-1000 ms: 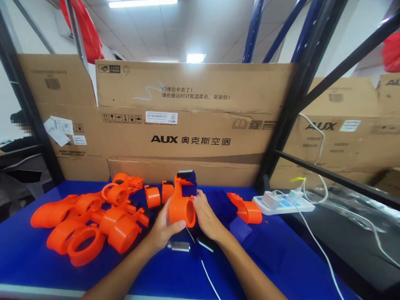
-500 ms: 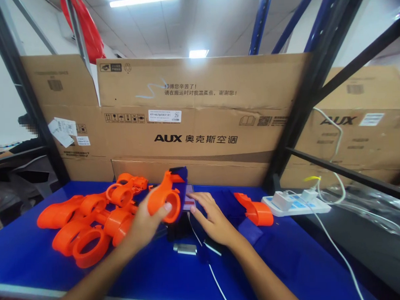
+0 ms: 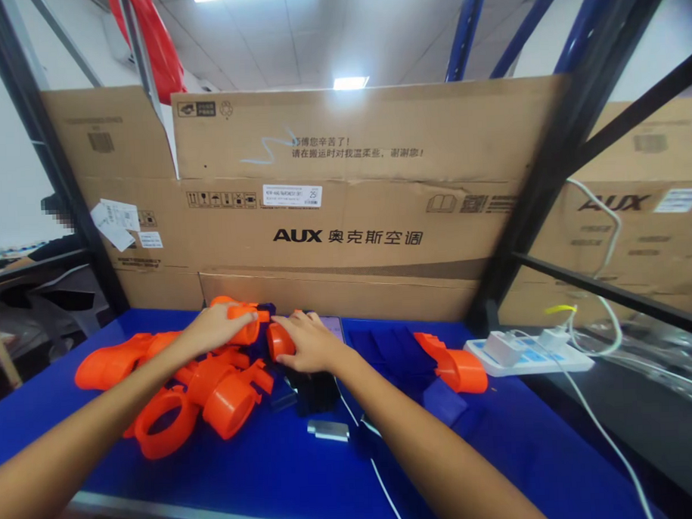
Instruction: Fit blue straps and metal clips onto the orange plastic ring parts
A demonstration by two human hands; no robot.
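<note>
Left hand clasping orange dispenser, far side of bench, left of centre; long axis roughly left–right, narrow end pointing right; right hand pinching second dispenser, far part hidden.

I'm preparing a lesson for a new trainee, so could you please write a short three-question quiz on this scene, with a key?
1. True or false: the left hand and the right hand are at two different orange parts.

2. Of these, which is nearest to the lone orange holder on the right of the blue table?
A) the red bag
B) the white power strip
C) the silver metal piece

3. Fill in the blank: the large Latin letters on the cardboard directly behind the table read ___.

Key: 1. True. 2. B. 3. AUX.
</note>
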